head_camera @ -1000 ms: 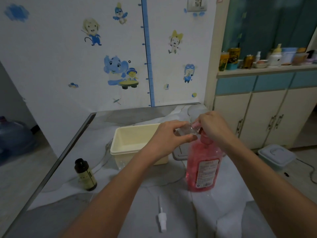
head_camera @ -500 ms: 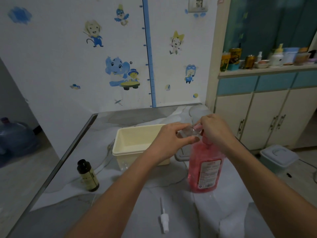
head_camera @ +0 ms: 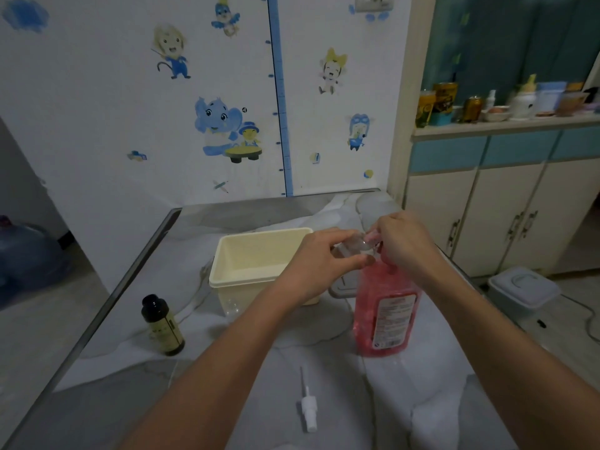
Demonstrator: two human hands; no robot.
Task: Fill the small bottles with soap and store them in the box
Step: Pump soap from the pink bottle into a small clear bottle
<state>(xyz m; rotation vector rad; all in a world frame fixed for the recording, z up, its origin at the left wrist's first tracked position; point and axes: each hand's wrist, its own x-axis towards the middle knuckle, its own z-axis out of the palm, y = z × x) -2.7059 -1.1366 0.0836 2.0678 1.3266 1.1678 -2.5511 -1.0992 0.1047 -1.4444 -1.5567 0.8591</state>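
Up above the counter (head_camera: pixel 84 414), both hands meet over the soap bottle (head_camera: pixel 386 310), which stands upright on a white cloth (head_camera: pixel 431 417) just right of the box (head_camera: pixel 256 254). The left hand (head_camera: pixel 319 259) pinches a small clear bottle (head_camera: pixel 352 247) between thumb and fingers, holding it tipped on its side, off the counter, with one end at the right hand. The right hand (head_camera: pixel 407 245) is curled down over the top of the soap bottle, gripping it; the nozzle itself is mostly hidden under the fingers. The cream box sits open behind the left hand, and I cannot tell what is inside. A dark bottle (head_camera: pixel 162 324) stands upright near the left edge of the counter, well apart from the box. A white spray cap (head_camera: pixel 306 405) lies flat on the counter between the two forearms
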